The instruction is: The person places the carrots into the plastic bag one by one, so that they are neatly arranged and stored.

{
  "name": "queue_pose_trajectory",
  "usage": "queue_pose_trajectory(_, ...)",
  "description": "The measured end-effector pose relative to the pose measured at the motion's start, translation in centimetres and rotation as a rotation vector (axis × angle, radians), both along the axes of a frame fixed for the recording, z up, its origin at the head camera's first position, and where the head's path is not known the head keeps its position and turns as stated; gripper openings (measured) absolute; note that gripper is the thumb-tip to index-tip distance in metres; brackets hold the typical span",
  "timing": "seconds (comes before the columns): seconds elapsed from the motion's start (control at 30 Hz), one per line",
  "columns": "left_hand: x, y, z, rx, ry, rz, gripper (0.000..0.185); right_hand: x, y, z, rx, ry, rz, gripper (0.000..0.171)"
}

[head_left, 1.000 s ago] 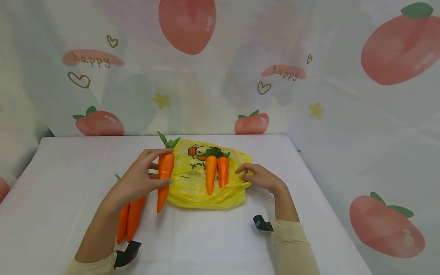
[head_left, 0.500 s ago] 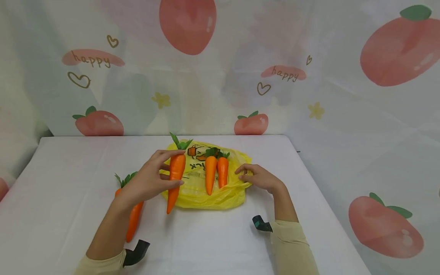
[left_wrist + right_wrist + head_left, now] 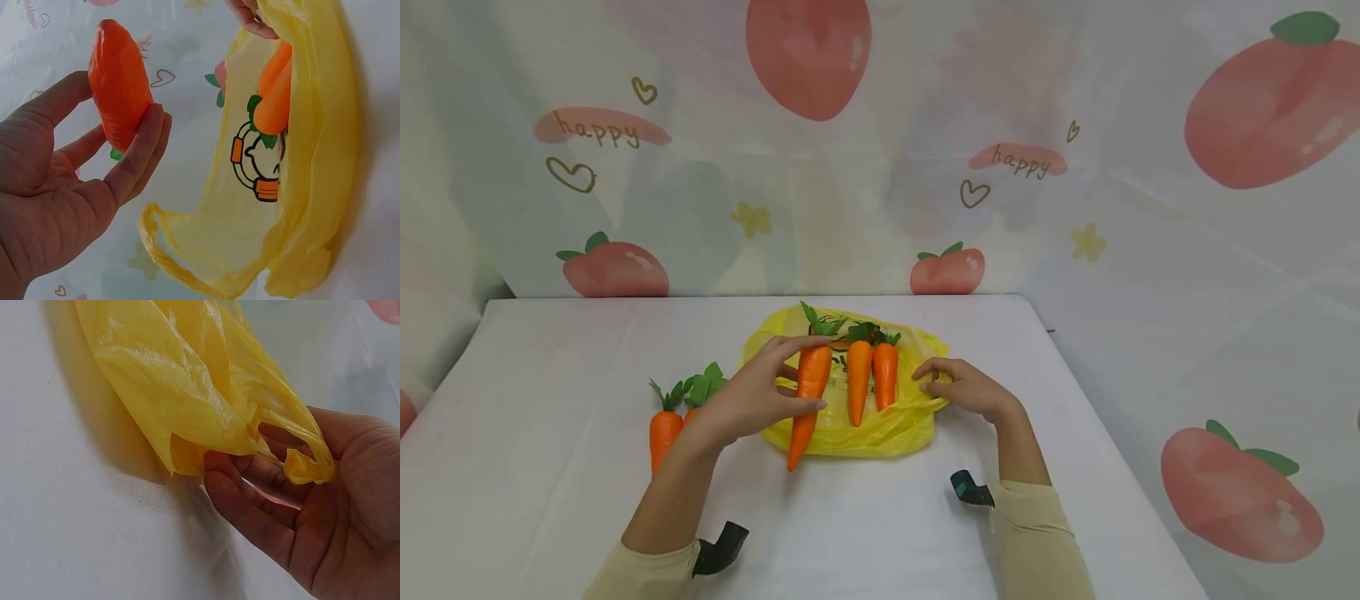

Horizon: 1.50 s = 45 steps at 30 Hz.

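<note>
My left hand (image 3: 760, 400) grips an orange toy carrot (image 3: 808, 385) by its thick upper part, holding it over the left side of a yellow plastic bag (image 3: 850, 429). In the left wrist view the carrot (image 3: 119, 87) sits between thumb and fingers beside the bag (image 3: 306, 156). Two more carrots (image 3: 872, 379) lie side by side on the bag. My right hand (image 3: 966, 387) holds the bag's right edge; in the right wrist view its fingers (image 3: 262, 506) curl round a bunched handle of the bag (image 3: 187, 400).
Two more carrots (image 3: 664, 433) with green tops lie on the white table (image 3: 550, 350) left of my left forearm. A peach-patterned curtain (image 3: 880, 150) hangs behind the table and along the right side. The table's right edge runs close by my right arm.
My left hand has carried the carrot rightward from the bag's left edge to just beside the two carrots lying on it. The right hand has stayed on the bag's edge.
</note>
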<state>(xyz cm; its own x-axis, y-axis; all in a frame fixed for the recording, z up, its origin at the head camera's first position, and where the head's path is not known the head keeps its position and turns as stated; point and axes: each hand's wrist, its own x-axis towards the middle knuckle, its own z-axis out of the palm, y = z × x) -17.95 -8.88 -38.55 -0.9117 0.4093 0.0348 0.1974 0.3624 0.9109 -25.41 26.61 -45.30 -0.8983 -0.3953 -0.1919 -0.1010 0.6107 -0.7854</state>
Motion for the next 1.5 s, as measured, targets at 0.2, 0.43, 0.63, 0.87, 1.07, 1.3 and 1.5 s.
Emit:
queue_pose_trajectory(0.2, -0.4, 0.8, -1.0, -0.028, -0.014, -0.001, 0.074, 0.0, 0.0, 0.0, -0.001, 0.007, 0.010, 0.023)
queue_pose_trajectory(0.43, -0.9, 1.7, -2.0, -0.064, -0.065, 0.016, 0.073, -0.1, 0.1, 0.0, 0.000, 0.016, 0.007, 0.023)
queue_pose_trajectory(0.63, -1.6, 2.2, -3.1, -0.090, -0.082, 0.043, 0.071, -0.3, 0.2, -0.4, -0.002, 0.011, 0.007, 0.024)
queue_pose_trajectory(0.87, -2.5, 2.9, -4.1, -0.095, -0.101, 0.089, 0.069, -0.1, 0.0, -0.2, 0.011, 0.006, -0.004, 0.023)
queue_pose_trajectory(1.07, -3.1, 3.3, -4.9, -0.077, -0.120, 0.121, 0.069, -0.2, 0.0, -0.4, 0.002, 0.000, 0.003, 0.025)
queue_pose_trajectory(1.3, -4.1, 3.6, -5.8, -0.043, -0.131, 0.131, 0.068, -0.2, 0.0, -0.2, 0.023, 0.003, 0.001, 0.022)
queue_pose_trajectory(1.5, -5.2, 4.1, -6.4, -0.051, -0.152, 0.151, 0.066, -0.2, 0.0, -0.3, 0.012, 0.004, 0.012, 0.023)
